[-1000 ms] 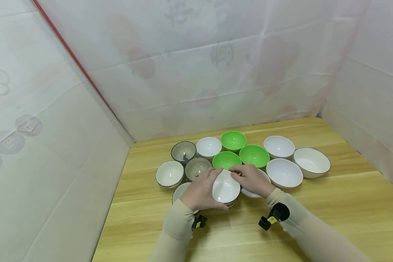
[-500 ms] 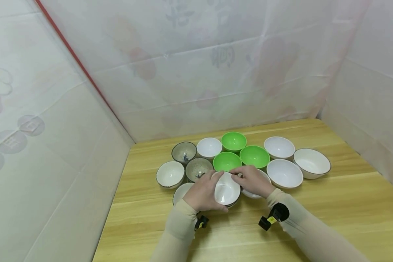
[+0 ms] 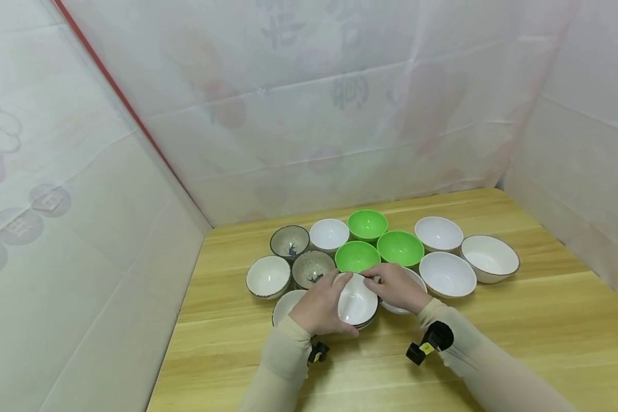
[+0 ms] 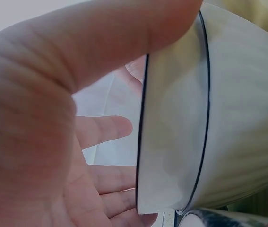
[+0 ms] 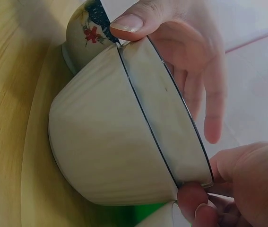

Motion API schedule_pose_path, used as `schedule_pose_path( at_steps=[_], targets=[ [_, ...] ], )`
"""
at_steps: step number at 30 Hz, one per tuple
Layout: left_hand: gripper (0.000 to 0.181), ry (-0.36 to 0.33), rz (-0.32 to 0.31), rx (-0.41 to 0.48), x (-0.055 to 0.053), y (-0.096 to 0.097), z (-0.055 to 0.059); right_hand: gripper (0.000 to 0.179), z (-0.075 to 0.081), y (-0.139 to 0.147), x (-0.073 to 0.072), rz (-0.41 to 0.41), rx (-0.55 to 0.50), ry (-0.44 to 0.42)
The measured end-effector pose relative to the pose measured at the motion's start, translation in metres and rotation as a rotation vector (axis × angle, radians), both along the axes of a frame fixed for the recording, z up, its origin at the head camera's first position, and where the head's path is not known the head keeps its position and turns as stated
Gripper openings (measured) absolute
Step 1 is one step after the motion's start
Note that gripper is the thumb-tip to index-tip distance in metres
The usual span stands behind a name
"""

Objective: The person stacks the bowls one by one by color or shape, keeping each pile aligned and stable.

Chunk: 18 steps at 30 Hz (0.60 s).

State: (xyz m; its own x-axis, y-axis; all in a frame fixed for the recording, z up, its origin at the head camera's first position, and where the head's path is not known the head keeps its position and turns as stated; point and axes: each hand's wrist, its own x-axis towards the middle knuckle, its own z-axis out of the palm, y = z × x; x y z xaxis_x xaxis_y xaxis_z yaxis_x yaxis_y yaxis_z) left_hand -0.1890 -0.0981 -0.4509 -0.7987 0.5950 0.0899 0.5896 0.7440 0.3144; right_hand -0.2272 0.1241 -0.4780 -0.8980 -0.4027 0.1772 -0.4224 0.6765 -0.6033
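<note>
Two white bowls with thin dark rims are nested at the front middle of the group. The upper bowl (image 3: 357,303) shows as a narrow band above the ribbed lower bowl (image 5: 110,137). My left hand (image 3: 320,307) grips the upper bowl from the left, thumb pressed on its near side and fingers spread toward the far side. At the far right of the rim, my right hand (image 3: 400,286) pinches the edge with its fingertips. A green bowl (image 3: 357,256) stands just behind. The left hand partly covers a cream bowl (image 3: 284,306).
Around the hands stand two grey speckled bowls (image 3: 313,269), other green bowls (image 3: 400,248) and several white bowls (image 3: 448,274), rims almost touching. A wide dark-rimmed bowl (image 3: 490,256) is at the far right. Fabric walls (image 3: 340,143) enclose the wooden table (image 3: 226,355).
The upper bowl has settled slightly lower into the one beneath, both hands moving down a little with it. The other bowls stay where they were; the head view has shifted slightly.
</note>
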Motion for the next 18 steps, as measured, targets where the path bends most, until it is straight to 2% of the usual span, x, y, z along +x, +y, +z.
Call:
schedule_pose_path(
  at_steps=[12,18],
  targets=[
    [0.123,-0.007,0.003,-0.016,-0.001,0.0,0.001,0.027,0.006,0.0,0.001,-0.029,0.017,-0.048],
    [0.127,-0.012,0.031,-0.03,0.001,-0.001,0.0,0.03,0.015,0.01,0.005,-0.078,-0.082,-0.118]
  ],
)
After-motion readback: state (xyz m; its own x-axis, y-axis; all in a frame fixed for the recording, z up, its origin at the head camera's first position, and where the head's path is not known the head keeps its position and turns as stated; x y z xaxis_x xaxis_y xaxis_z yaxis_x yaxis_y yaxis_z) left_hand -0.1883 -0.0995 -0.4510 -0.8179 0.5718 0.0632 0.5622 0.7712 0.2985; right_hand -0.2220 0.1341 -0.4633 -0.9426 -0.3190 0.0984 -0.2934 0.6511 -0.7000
